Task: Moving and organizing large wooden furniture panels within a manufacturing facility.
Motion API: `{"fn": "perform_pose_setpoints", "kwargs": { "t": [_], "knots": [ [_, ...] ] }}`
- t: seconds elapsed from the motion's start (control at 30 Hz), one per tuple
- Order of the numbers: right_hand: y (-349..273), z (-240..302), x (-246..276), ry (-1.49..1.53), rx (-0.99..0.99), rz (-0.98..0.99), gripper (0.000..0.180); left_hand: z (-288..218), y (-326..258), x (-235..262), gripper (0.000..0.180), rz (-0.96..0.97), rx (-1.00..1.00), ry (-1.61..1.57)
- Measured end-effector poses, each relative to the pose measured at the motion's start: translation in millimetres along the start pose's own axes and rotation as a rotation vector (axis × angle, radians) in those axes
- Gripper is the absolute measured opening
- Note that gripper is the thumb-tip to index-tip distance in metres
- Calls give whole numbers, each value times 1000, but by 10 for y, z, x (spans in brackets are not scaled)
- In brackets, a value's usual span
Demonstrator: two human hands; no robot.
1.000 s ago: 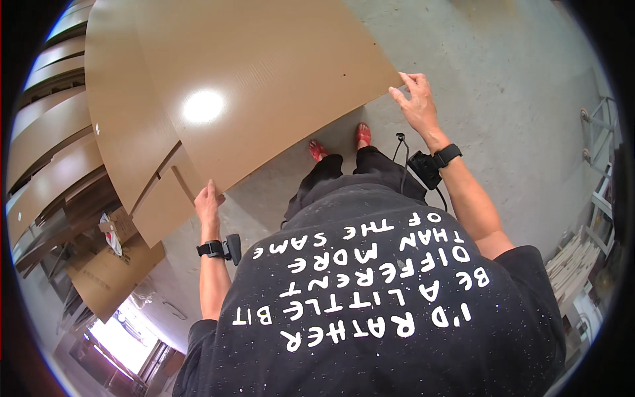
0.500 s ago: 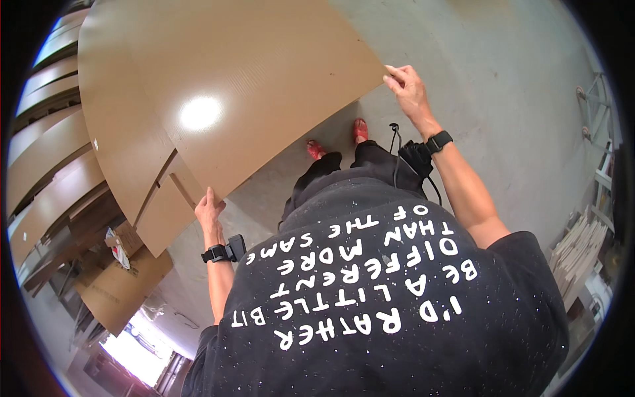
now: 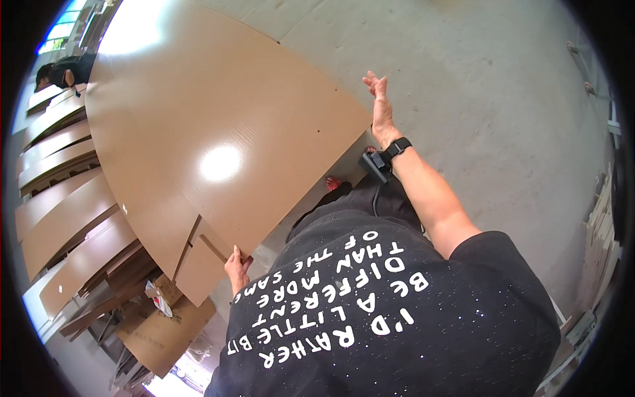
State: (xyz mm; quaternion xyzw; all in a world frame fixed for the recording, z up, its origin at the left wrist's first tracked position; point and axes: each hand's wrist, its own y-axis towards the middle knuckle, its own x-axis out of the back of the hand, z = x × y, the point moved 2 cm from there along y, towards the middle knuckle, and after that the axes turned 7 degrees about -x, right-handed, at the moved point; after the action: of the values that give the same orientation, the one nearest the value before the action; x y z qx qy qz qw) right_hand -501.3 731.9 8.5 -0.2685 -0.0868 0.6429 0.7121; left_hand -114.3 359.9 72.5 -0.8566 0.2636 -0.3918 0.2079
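Note:
A large, glossy brown board point(image 3: 264, 126) lies in front of me, its near edge slanting past my legs. My left hand point(image 3: 238, 266) grips the board's near left corner, the thumb on top and the fingers curled at the edge. Beside the right corner is my right hand point(image 3: 381, 109), fingers stretched out and apart with nothing in them. Its palm side is close to the board's edge; whether they touch, I cannot tell. Below the left part of the board shows another brown panel point(image 3: 198, 274) with a narrow slot next to it.
Stacks of brown panels point(image 3: 63, 198) line the left side. Below them is a cardboard sheet point(image 3: 165, 337) with a small open box. A person in dark clothes point(image 3: 73, 71) bends at the far left. Pale boards point(image 3: 598, 245) lean at the right, and grey floor point(image 3: 463, 86) lies beyond my right hand.
My right hand has let go of the board's right corner and opened its fingers. My left hand keeps its corner. The view has shifted, and a person now shows at the far left.

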Motion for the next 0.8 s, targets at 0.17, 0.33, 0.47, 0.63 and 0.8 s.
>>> {"fn": "perform_pose_setpoints", "kwargs": {
  "t": [0.17, 0.33, 0.47, 0.63, 0.8],
  "knots": [
    [28, -62, -54, -80, -1, -9, 76, -92, 17, -14, 41, 12, 30, -27],
    [81, -77, -37, -144, 4, 12, 83, -35, 67, 23, 36, 16, 19, -110],
    [53, -41, -6, -209, -20, 43, 84, -54, -17, 34, 33, 157, -295, 116],
    [121, -46, 51, -352, -55, 83, 88, -99, -140, 46, 31, 20, 11, -76],
    [303, 267, 403, -387, 8, 3, 80, -497, 2, 834, 36, -137, -276, 1031]
  ]
}}
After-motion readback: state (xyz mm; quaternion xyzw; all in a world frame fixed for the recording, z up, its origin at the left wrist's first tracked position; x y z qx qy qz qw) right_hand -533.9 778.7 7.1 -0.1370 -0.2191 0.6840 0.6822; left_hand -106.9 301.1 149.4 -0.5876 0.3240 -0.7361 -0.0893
